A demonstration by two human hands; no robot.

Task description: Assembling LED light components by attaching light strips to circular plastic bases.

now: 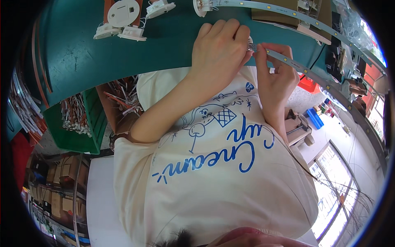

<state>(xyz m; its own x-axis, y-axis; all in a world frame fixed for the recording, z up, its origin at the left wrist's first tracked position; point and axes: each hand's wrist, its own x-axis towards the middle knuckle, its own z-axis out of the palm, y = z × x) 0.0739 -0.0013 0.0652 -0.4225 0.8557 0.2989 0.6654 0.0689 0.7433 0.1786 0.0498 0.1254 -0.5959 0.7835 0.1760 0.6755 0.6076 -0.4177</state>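
Observation:
Over the near edge of the green table, my two hands are close together. My left hand [218, 51] has its fingers curled round a small white end piece [250, 40], mostly hidden by the fingers. A clear connector [252, 47] shows between the hands. My right hand [279, 72] pinches an LED light strip [306, 70] near that connector, thumb and forefinger closed on it. From there the strip runs off to the right in a long curve. A second LED strip [269, 7], ending in a white round fitting [201, 7], lies farther back.
White round fittings [123, 13] with wires sit at the table's back left. A cardboard box [271, 17] stands back right, near clear plastic bags [349, 18]. Below the left edge are a green crate [96, 115] of wires and a brown box [108, 108]. Brown strips [35, 61] lie at far left.

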